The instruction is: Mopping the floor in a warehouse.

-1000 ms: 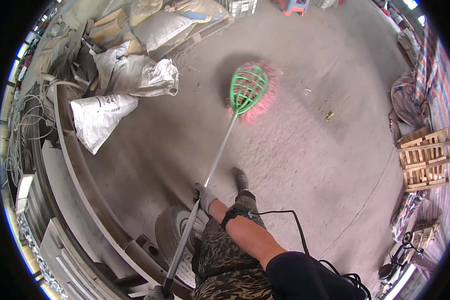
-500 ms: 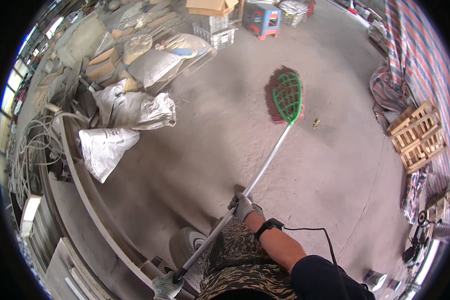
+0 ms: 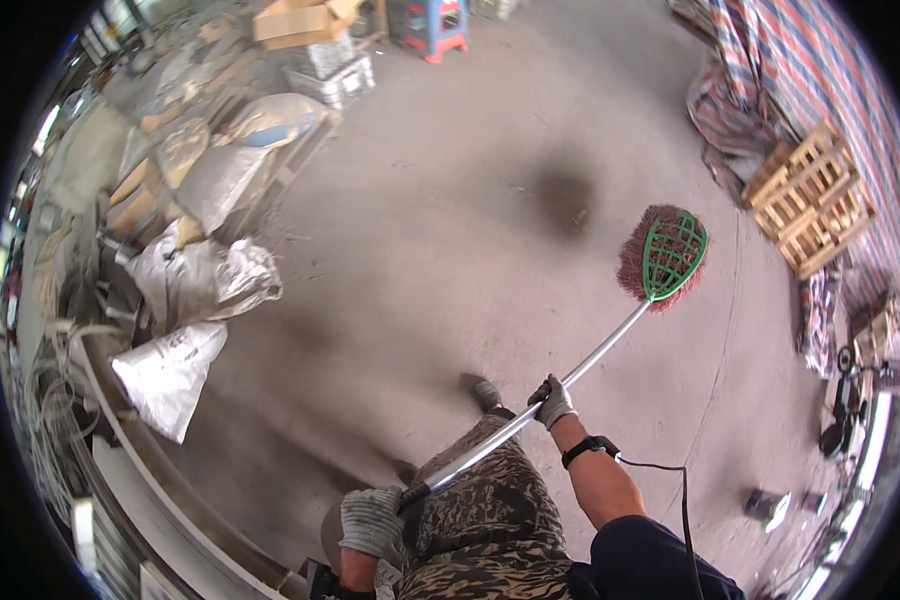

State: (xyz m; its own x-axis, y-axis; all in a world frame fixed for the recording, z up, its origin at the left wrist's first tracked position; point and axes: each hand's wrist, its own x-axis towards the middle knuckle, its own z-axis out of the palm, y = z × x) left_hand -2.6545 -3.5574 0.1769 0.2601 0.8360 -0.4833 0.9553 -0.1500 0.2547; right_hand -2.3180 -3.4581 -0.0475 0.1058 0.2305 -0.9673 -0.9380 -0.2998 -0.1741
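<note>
A broom with a green lattice head and dark red bristles reaches out to the upper right, its head low over or on the floor; contact cannot be told. Its silver handle runs back diagonally toward my waist. My left hand, in a grey knitted glove, is closed round the dark grip at the handle's end. Farther up, my right hand grips the metal shaft, gloved in grey, with a black strap and a cable at its wrist. Both hands are in front of my camouflage trousers.
White sacks lie on the left beside a long metal beam. Behind them are piled bags and cardboard boxes. A blue and red stool stands at the back. Wooden pallets lean by striped sheeting on the right.
The broom head has swung right and nearer to me. My left hand has risen and moved right with the grip; my right hand has also shifted right. The view has turned rightward.
</note>
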